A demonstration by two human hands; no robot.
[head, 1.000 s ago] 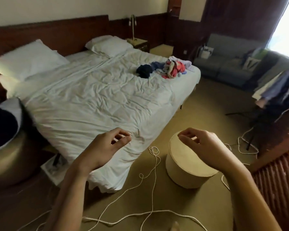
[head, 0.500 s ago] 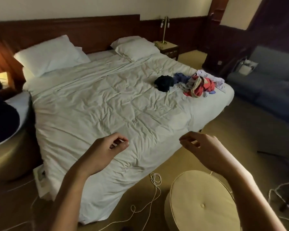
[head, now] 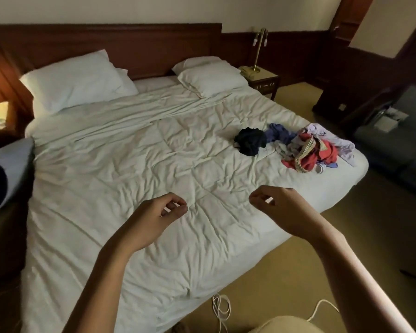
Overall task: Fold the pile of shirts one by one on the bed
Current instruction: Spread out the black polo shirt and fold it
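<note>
Shirts: pile of shirts (head: 308,150) heaped near the far right corner of the bed (head: 130,164), with a dark garment (head: 250,141) just beside it. Left hand (head: 159,212) and right hand (head: 279,207): I see both loosely curled, empty, above the near duvet, well apart from the pile. Risks, as I judge them: white cord (head: 221,308) coiled on the floor could snag a foot; tangled shirts may lift together.

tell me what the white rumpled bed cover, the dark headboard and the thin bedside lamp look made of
White rumpled bed cover: soft matte fabric, likely cotton, creased. Dark headboard: reddish-brown wood or veneer, smooth, faint sheen. Thin bedside lamp: probably brass, shiny gold stem.
</note>
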